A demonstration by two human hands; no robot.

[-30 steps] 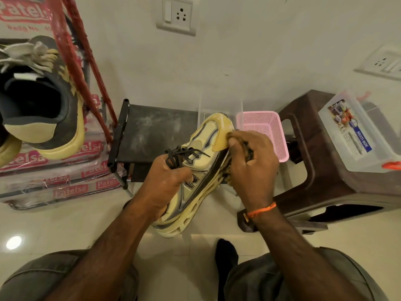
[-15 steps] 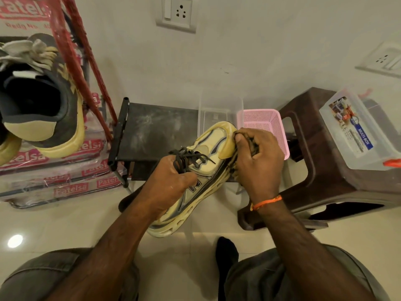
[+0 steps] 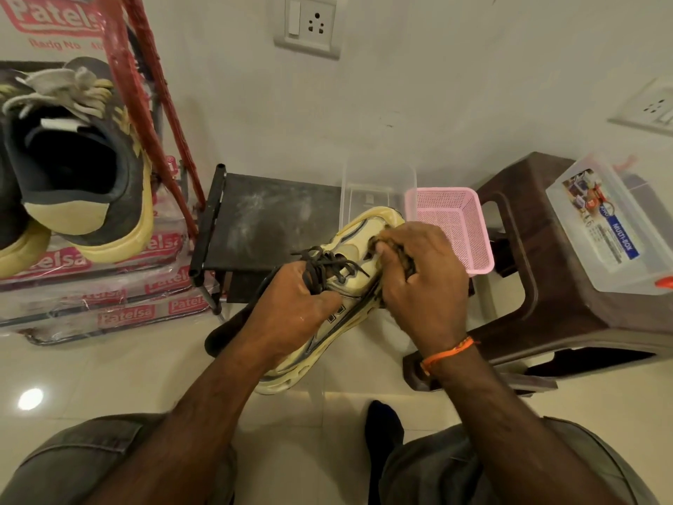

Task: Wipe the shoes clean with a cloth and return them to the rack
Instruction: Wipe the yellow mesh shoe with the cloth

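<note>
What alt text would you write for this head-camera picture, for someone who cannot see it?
A seated person's left hand holds a pale yellow sneaker by its laced middle while the right hand rubs a small cloth near its toe. Behind are a black rack shelf, a pink basket and a brown stool; dark sneakers sit at left.

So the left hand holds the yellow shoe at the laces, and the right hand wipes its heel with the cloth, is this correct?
Not quite. In the head view the right hand wipes the toe end, not the heel, with the cloth. The left hand does hold the yellow shoe at the laces.
</note>
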